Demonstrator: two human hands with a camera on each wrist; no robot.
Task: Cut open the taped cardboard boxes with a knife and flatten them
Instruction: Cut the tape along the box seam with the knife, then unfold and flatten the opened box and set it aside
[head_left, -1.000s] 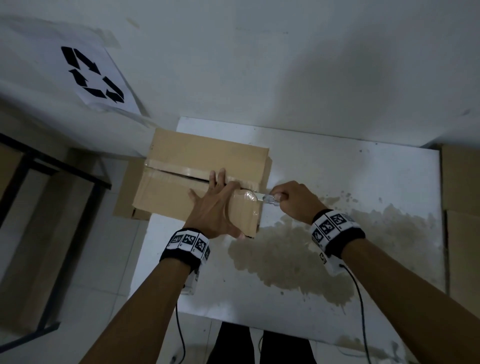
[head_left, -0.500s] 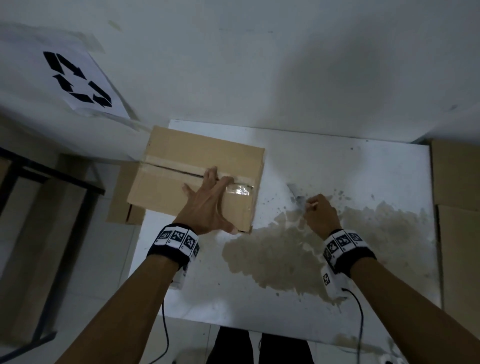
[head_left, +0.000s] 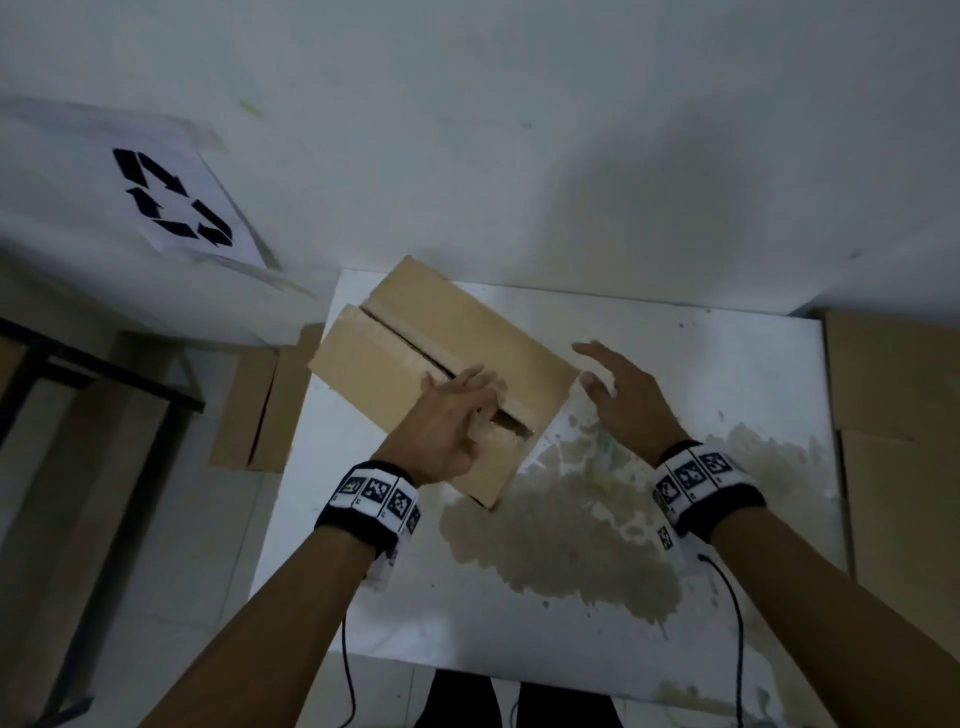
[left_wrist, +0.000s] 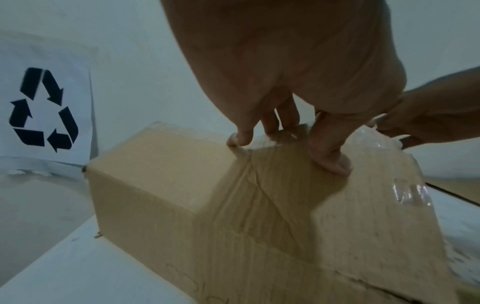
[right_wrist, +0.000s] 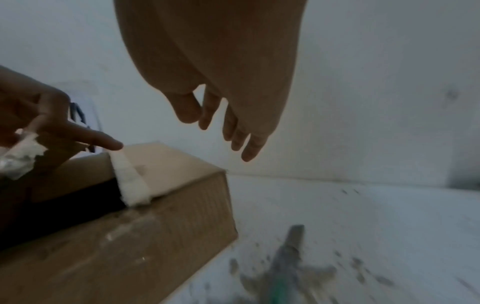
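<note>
A brown cardboard box (head_left: 452, 332) sits askew on the white table (head_left: 415, 623), its top seam slit and gaping dark at the near end. My left hand (head_left: 457, 415) grips the near end of the box: fingers (left_wrist: 240, 137) over the top at the slit, thumb (left_wrist: 330, 162) on the taped end face. A loose strip of clear tape (right_wrist: 130, 181) hangs at the seam. My right hand (head_left: 618, 395) hovers empty beside the box's right corner, fingers (right_wrist: 249, 150) spread straight. The knife (right_wrist: 288, 255) lies on the table under it, blurred, with a green handle.
A large brown stain (head_left: 561, 545) covers the table's near middle. Flat cardboard (head_left: 893, 415) lies along the right edge, and more cardboard (head_left: 260, 415) stands on the floor at left by a black frame (head_left: 104, 374). A recycling sign (head_left: 171, 208) hangs on the wall.
My right hand drew the knife out of the seam, set it on the table and came back up empty. My left hand has turned the box askew, and the slit gapes wider.
</note>
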